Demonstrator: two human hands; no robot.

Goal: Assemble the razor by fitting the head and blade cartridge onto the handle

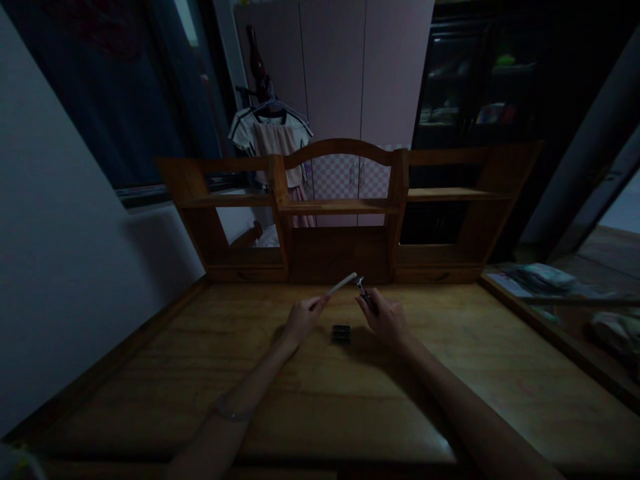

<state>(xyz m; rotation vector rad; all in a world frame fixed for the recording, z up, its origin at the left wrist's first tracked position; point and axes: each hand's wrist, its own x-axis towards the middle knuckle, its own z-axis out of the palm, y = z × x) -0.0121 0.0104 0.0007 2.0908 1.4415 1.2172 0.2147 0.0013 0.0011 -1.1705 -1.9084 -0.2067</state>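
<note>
Near the middle of the desk [310, 387], my left hand [301, 323] is closed around the lower end of a slim white stick [344, 283], which slants up to the right. My right hand [387, 319] grips the dark handle of a small razor-like tool [364, 291] with a silver T-shaped head. The tool's head is close to the stick's tip, and I cannot tell whether they touch. Below and between both hands, a small group of short black pieces [341, 334] lies on the wood; dim light hides what they are.
A wooden shelf unit [340, 208] with compartments and two drawers stands along the desk's far edge. The desk has a raised rim, with a wall [65, 267] at its left. To the right, a lower surface holds plastic-wrapped things [547, 277]. Clothes [275, 137] hang behind.
</note>
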